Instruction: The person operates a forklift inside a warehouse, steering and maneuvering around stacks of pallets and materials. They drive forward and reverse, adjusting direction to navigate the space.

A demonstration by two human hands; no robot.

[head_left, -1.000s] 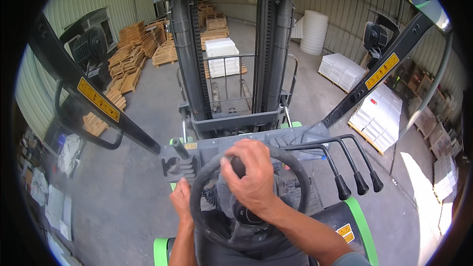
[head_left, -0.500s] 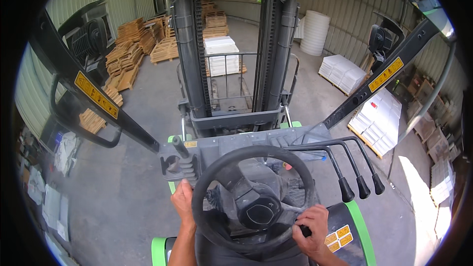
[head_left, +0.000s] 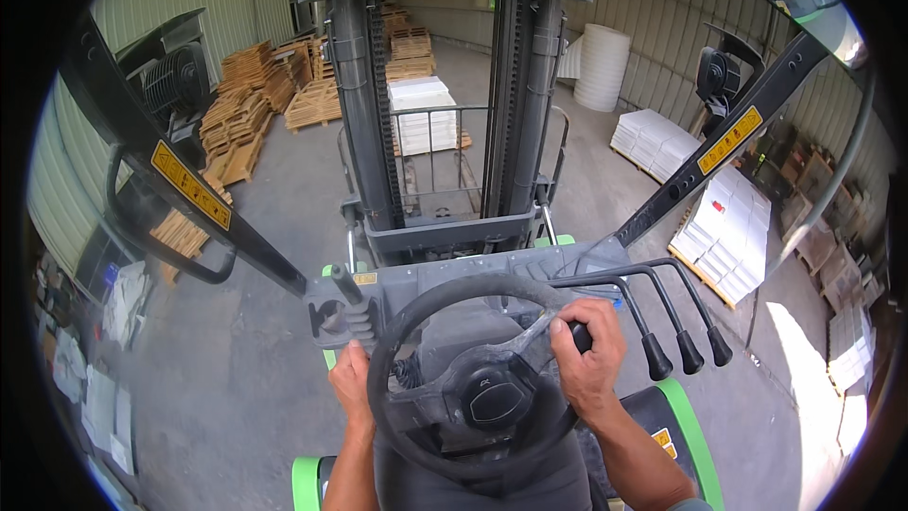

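I sit at the controls of a forklift, behind a black steering wheel (head_left: 473, 288). My right hand (head_left: 592, 360) is closed around the black spinner knob (head_left: 580, 335) at the wheel's upper right. My left hand (head_left: 352, 380) is closed, thumb upward, just left of the rim and below a dark lever (head_left: 346, 284) with a ribbed rubber boot. What its fingers hold, if anything, is hidden. Three bent levers with black knobs (head_left: 691, 354) rise to the right of my right hand, untouched.
Beyond the dash stands the mast (head_left: 357, 104). Through it shows a white stack (head_left: 422, 118) on a pallet. Wooden pallets (head_left: 241, 109) are piled at the far left. White wrapped stacks (head_left: 724, 227) sit to the right, and a white roll (head_left: 602, 66) stands near the back wall.
My right hand has carried the spinner knob from the wheel's lower right to its upper right, turning the wheel counterclockwise. My left hand has stayed in place. The view outside has shifted slightly.
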